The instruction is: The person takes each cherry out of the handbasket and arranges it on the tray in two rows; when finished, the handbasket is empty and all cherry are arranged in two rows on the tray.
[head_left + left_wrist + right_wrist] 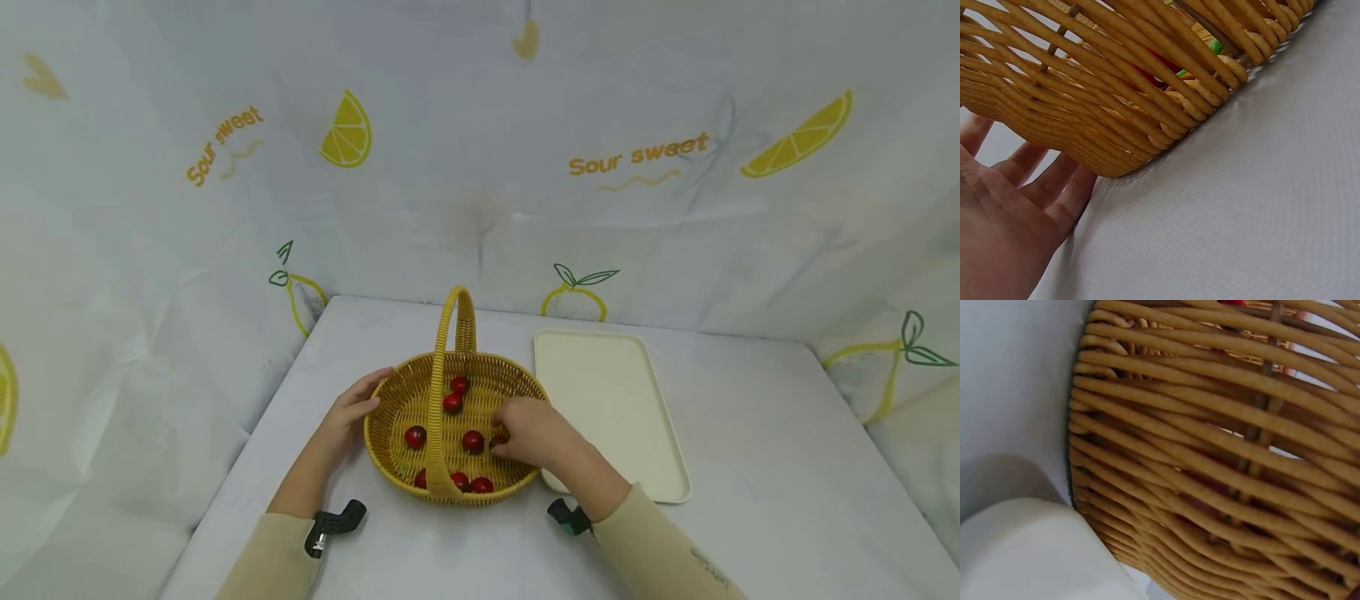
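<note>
A yellow-brown wicker basket (pixel 390 475) with a tall arched handle (pixel 435 392) holds several small, round, dark red fruits (pixel 472 441). My left hand (pixel 351 414) rests against the basket's left side, its extended fingers (pixel 1072 194) touching the weave low down in the left wrist view. Over the right part of the basket, my right hand (pixel 532 429) reaches inside with thumb and fingers bent around one red fruit (pixel 496 442), mostly covered by the hand. In the right wrist view, the wicker wall (pixel 1210 450) hides that hand.
A cream rectangular tray (pixel 607 392) lies flat just right of the basket, its near-left part behind my right forearm. Both stand on a white-covered table (pixel 750 467). A white cloth printed with lemons (pixel 480 167) hangs behind and at the sides.
</note>
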Demonstrator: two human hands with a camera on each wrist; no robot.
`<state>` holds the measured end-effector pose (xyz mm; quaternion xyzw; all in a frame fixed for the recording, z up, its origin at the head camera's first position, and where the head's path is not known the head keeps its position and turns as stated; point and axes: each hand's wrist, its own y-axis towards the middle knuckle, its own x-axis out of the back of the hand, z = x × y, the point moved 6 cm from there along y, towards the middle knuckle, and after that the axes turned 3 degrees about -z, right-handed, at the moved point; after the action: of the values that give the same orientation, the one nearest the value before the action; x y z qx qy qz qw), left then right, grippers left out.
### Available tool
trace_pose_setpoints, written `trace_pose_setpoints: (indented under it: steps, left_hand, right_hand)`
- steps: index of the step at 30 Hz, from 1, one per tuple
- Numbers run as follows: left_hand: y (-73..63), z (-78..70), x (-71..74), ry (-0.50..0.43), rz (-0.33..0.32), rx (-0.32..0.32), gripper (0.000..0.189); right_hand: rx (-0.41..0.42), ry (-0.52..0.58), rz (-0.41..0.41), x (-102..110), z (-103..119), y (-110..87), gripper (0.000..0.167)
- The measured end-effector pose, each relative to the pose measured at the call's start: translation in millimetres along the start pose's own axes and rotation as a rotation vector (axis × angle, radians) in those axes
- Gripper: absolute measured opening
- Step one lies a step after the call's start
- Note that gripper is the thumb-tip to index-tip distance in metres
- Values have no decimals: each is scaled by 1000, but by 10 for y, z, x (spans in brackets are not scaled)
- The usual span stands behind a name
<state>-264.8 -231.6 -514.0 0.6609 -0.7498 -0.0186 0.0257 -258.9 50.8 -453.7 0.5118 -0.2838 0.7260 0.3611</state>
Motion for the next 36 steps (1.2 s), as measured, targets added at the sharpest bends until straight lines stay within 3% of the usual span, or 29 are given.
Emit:
trace_pose_setpoints:
  steps: [6, 14, 20, 27, 36]
  left_hand:
    - [-6, -8, 4, 5, 12, 3, 53]
    - [0, -5, 3, 16, 9, 10, 54]
    - [-2, 7, 5, 14, 6, 12, 54]
    - [-18, -9, -10, 22, 9, -1, 54]
    - [-20, -6, -12, 6, 9, 9, 54]
  right_hand:
    - [20, -123, 2, -39, 34, 10, 24]
    - [19, -111, 11, -53, 20, 31, 24]
    - [8, -5, -13, -17, -12, 10, 28]
    - [9, 153, -79, 170, -28, -99, 31]
    - [26, 307, -229, 468, -138, -247, 31]
